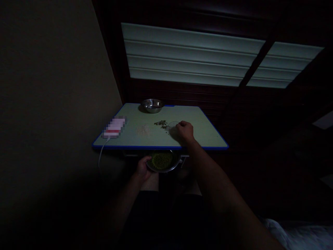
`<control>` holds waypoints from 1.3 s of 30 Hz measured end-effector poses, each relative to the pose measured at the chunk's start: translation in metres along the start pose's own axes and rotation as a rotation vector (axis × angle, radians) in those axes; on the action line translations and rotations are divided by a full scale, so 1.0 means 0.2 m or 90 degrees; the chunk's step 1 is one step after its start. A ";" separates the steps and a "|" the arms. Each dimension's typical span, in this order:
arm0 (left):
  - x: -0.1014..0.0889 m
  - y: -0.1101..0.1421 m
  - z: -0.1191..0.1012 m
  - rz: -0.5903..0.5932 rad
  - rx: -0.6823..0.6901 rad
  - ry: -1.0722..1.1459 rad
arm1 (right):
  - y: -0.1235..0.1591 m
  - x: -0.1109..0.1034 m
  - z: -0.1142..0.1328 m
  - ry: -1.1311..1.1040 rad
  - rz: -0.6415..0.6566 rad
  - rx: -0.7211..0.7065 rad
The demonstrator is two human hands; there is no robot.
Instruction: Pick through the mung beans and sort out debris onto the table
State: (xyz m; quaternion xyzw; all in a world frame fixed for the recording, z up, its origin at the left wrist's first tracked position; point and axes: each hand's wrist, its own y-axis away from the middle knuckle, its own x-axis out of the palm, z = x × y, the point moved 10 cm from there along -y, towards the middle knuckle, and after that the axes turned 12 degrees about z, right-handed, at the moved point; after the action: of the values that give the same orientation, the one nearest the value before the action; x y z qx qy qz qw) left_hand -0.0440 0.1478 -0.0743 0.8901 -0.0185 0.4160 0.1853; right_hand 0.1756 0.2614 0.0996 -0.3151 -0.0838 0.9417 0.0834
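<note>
Two arms (215, 173), left hand (143, 168) holding one green-filled bowl (174, 164)

The desk (208, 133) is pale green with a blue edge, the phone (116, 125) is pinkish white with a red band, and its cord (100, 156) is white. The small bowl (153, 110) and the basin (176, 162) are silver, the beans (161, 160) are yellow-green, and the little bits (162, 123) are dark brown. Thin dark stripes cross the pale blue-green panels (192, 59) in the dark red-brown wood (182, 91).
</note>
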 end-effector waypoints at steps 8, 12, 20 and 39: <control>-0.01 0.00 0.01 0.003 -0.011 0.008 | 0.02 -0.02 0.01 0.015 -0.010 0.022; -0.01 -0.01 0.02 0.010 -0.026 0.005 | 0.02 -0.02 0.02 -0.004 -0.008 0.010; 0.02 0.00 -0.01 0.009 0.012 0.001 | 0.00 0.05 0.02 -0.030 0.046 -0.037; -0.01 -0.01 0.01 0.016 -0.003 0.018 | 0.00 0.02 0.02 -0.037 0.028 -0.025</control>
State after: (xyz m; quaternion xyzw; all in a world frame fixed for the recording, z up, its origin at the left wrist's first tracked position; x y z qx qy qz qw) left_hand -0.0428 0.1491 -0.0777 0.8832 -0.0284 0.4311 0.1825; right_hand 0.1695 0.2620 0.1005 -0.2912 -0.0978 0.9501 0.0541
